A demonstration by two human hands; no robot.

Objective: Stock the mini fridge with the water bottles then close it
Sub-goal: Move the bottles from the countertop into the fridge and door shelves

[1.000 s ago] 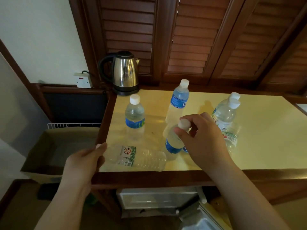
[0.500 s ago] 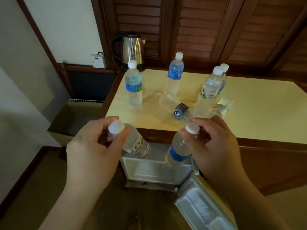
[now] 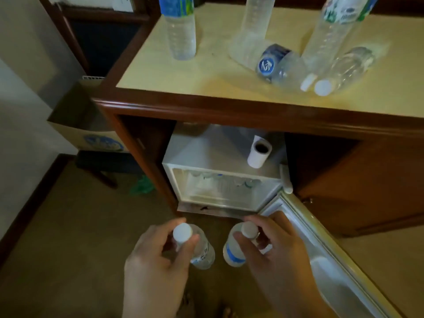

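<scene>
At the far left a brown cardboard box [image 3: 91,131] stands on the floor beside the wooden cabinet. The left hand [image 3: 156,260] has its fingers clamped round the neck of a clear white-capped water bottle [image 3: 197,246], held above the floor. Just beside it, the right hand [image 3: 275,251] pinches the neck of a blue-labelled clear water bottle [image 3: 231,251]. Ahead of both, the small white mini fridge [image 3: 220,157] sits in the cabinet, bottles inside, its door [image 3: 321,255] swung open to the right. More clear bottles stand and lie on the pale yellow surface [image 3: 218,81] above.
</scene>
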